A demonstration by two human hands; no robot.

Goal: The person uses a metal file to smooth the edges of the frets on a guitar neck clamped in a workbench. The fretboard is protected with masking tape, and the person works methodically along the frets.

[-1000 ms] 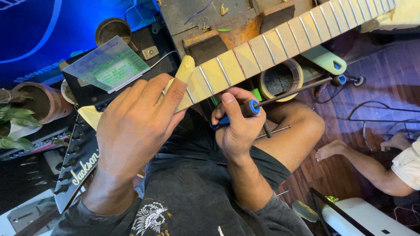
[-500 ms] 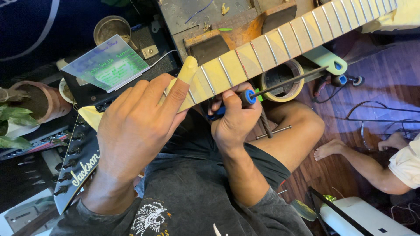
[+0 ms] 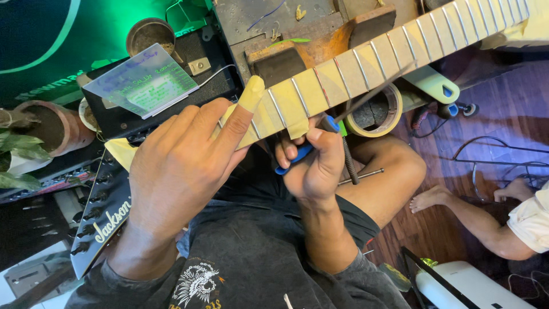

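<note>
The left hand [image 3: 183, 166] lies over the guitar neck [image 3: 366, 63], its taped forefinger pointing toward one o'clock along the masked fretboard. The right hand [image 3: 314, 166] grips a blue-handled file [image 3: 343, 114], the blade angled toward two o'clock across a fret. A tape roll [image 3: 377, 111] sits just beneath the neck, and a black headstock [image 3: 103, 220] shows at eight o'clock.

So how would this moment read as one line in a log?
left hand: pressing on guitar neck, taped fingertip on frets | right hand: grip on blue-handled file laid across fretboard | tape roll below neck
</note>
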